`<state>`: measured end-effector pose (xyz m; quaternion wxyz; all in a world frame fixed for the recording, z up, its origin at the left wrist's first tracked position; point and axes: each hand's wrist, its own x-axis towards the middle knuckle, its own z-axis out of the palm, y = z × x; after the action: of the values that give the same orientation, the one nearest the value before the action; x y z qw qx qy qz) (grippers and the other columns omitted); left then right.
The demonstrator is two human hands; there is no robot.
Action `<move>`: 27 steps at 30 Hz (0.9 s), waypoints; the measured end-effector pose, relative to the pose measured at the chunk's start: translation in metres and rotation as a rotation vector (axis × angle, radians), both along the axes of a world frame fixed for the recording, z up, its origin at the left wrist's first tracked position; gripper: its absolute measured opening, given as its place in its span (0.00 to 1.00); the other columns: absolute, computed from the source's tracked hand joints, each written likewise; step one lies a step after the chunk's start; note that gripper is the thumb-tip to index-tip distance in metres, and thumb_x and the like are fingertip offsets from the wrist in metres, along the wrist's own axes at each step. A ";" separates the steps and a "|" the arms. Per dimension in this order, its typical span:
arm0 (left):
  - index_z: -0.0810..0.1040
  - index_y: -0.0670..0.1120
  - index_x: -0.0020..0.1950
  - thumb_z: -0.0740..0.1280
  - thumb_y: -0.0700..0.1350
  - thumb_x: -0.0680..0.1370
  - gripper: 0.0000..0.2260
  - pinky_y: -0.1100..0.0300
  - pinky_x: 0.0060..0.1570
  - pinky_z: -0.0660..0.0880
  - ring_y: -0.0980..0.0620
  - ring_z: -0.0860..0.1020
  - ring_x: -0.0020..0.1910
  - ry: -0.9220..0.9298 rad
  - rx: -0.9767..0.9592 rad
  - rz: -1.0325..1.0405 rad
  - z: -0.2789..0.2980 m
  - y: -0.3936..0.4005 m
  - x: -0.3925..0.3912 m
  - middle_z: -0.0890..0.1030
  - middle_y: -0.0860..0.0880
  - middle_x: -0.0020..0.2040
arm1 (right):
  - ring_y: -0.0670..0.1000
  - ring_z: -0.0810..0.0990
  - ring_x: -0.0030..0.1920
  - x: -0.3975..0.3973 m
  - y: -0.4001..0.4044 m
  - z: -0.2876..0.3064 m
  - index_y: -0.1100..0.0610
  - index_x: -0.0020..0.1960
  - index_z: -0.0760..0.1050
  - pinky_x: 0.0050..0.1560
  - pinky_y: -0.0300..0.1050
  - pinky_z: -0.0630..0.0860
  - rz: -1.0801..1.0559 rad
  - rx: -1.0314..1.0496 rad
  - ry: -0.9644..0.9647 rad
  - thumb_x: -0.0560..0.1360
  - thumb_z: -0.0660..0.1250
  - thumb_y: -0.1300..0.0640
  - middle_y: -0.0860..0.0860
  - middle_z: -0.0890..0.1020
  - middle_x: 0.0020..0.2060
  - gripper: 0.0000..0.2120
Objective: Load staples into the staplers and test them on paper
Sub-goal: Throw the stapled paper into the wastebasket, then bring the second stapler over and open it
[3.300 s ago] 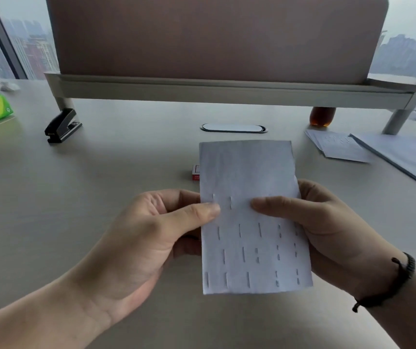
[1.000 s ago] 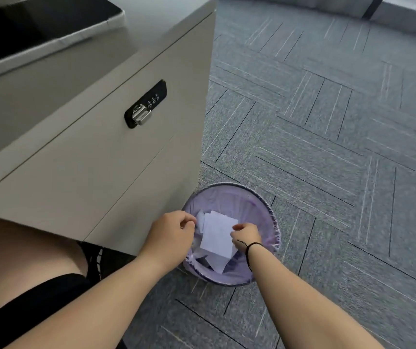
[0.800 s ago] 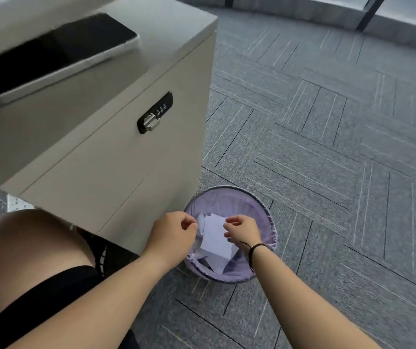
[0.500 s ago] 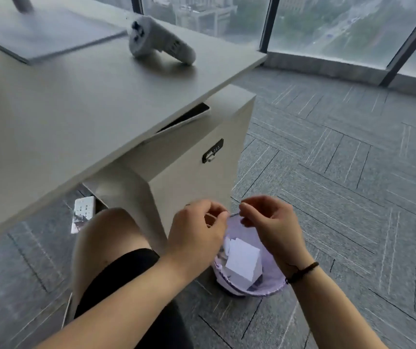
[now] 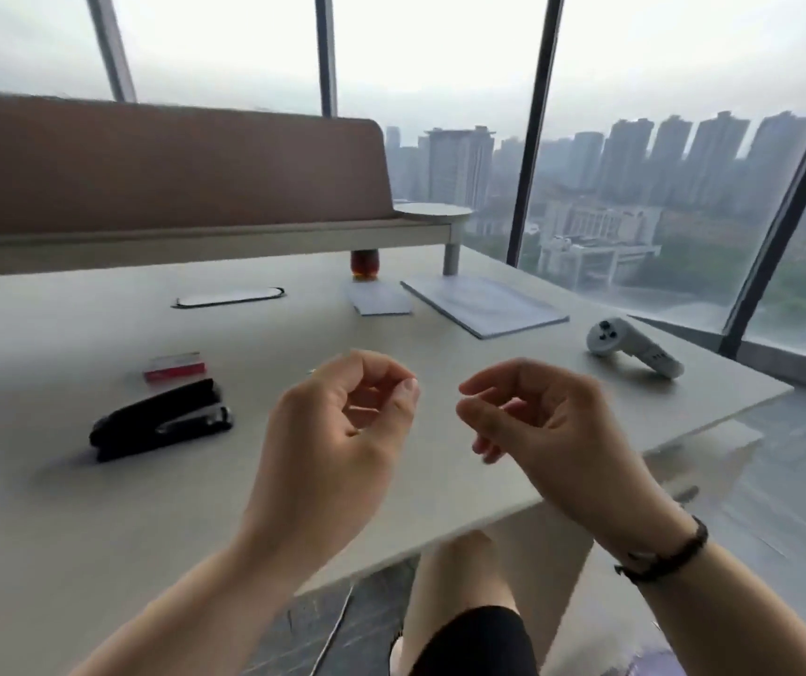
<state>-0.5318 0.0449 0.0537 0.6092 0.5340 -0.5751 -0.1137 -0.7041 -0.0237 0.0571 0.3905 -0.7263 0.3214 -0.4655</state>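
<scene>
A black stapler (image 5: 162,419) lies shut on the desk (image 5: 49,505), left of my hands. Just behind it sits a small red and white staple box (image 5: 175,367). A small stack of paper slips (image 5: 380,300) and a larger white paper stack (image 5: 483,304) lie at the back right. My left hand (image 5: 342,431) and my right hand (image 5: 537,422) hover side by side above the desk's near right part, fingers loosely curled, holding nothing. The left hand is a hand's width right of the stapler.
A white handheld controller (image 5: 635,351) lies near the desk's right edge. A brown bottle (image 5: 365,263) stands under the raised shelf with the brown divider (image 5: 166,158). An oval cable cover (image 5: 230,296) sits mid-desk. My knee shows below the desk's front edge.
I held the stapled paper at the desk, then dropped it in the lilac-lined bin on the floor. My view has swung back up to the desk and both hands have risen, empty.
</scene>
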 end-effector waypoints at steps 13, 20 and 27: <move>0.82 0.52 0.52 0.75 0.48 0.73 0.09 0.63 0.41 0.71 0.53 0.77 0.43 -0.444 0.347 0.520 -0.019 0.036 0.229 0.79 0.54 0.43 | 0.55 0.86 0.35 0.244 -0.044 -0.032 0.47 0.56 0.78 0.38 0.54 0.84 0.266 0.031 0.390 0.68 0.76 0.50 0.44 0.81 0.51 0.17; 0.80 0.56 0.49 0.75 0.46 0.71 0.09 0.61 0.42 0.79 0.57 0.80 0.38 -0.395 0.449 0.345 -0.042 0.025 0.257 0.83 0.58 0.43 | 0.50 0.84 0.35 0.267 -0.060 -0.051 0.46 0.50 0.79 0.40 0.47 0.81 0.243 -0.015 0.420 0.65 0.76 0.50 0.46 0.85 0.44 0.15; 0.80 0.55 0.47 0.75 0.44 0.71 0.09 0.60 0.40 0.79 0.55 0.80 0.37 -0.401 0.484 0.445 -0.040 0.042 0.293 0.83 0.58 0.41 | 0.50 0.84 0.39 0.316 -0.058 -0.054 0.45 0.53 0.77 0.43 0.48 0.81 0.298 0.008 0.398 0.66 0.76 0.50 0.45 0.84 0.44 0.17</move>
<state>-0.2383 0.0867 0.0138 0.3507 0.7859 -0.5093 -0.0044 -0.3879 -0.0819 0.0031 0.3867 -0.8416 0.2829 -0.2493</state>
